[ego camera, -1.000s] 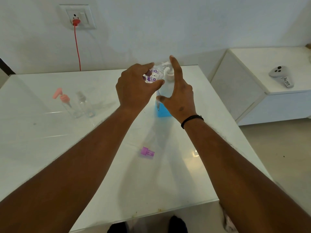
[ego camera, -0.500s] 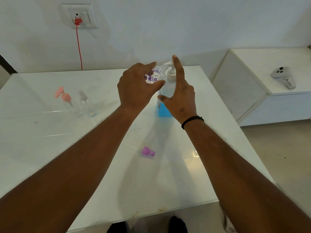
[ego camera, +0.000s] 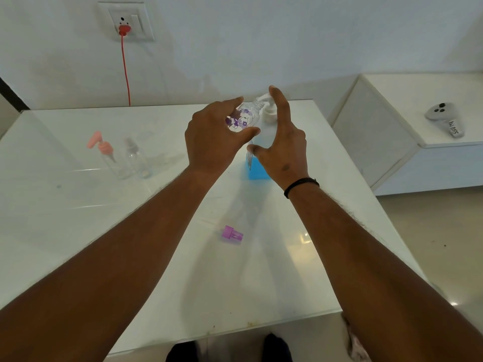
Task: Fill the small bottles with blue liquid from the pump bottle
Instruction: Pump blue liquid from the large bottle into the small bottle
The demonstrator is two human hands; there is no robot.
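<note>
Left hand (ego camera: 209, 137) gripping a small clear bottle (ego camera: 244, 120) with purple floral print, thumb curled under and fingers curled over it, tilting it with the open threaded neck pointing toward 1 o'clock, up against the white nozzle of the pump bottle (ego camera: 257, 168). Right hand (ego camera: 283, 150) reaching over the pump bottle from the 3 o'clock side: index finger extended straight, lying along the white pump head, thumb spread low toward 9 o'clock near the bottle's shoulder, remaining fingers hidden behind the hand; whether pressing down, cannot tell. Pump bottle standing upright on the white table (ego camera: 78, 226) at about 12 o'clock from the viewer, blue liquid filling only its lower part. No liquid discernible inside the small clear bottle.

Purple cap (ego camera: 232, 234) lying on its side on the table, at 6 o'clock from the pump bottle, well apart, between the two forearms. Pink-pump bottle (ego camera: 112, 159) and clear spray bottle (ego camera: 137, 159) standing upright just beside each other at 9 o'clock from the hands, both appearing unfilled. Black band (ego camera: 300, 185) circling the right wrist. Grey controller (ego camera: 444, 117) resting on the white cabinet at 3 o'clock. Red cable (ego camera: 125, 71) hanging from the wall socket at 11 o'clock.
</note>
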